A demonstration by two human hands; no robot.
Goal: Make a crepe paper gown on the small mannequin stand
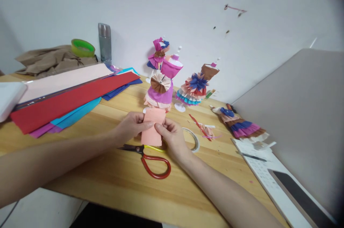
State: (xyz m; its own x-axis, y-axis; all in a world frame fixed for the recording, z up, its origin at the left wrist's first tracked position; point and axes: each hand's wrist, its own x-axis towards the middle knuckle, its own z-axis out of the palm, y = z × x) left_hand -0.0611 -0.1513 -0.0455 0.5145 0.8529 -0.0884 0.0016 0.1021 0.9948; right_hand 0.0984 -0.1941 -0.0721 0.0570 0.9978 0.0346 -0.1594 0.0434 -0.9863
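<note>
A small rectangle of peach crepe paper [152, 136] is held upright between my two hands, just above the table. My left hand [133, 126] pinches its left edge, thumb across the front. From the right, my right hand [173, 136] grips it the same way, with the thumb on its face and the other fingers hidden behind. Below the paper lie scissors [156, 177] with a red handle loop and dark blades pointing left. A yellow strip shows by their pivot, partly behind my right hand. Beside that hand is a roll of tape [197, 142] lying flat.
Paper-dressed mannequins [160, 95] stand at the back, with another dress form [245, 127] lying at right. Red crepe paper [77, 98] and other coloured sheets cover the left. A bottle [105, 43], green tape roll [83, 48], paper scraps [208, 131] and a phone [298, 197] also lie around.
</note>
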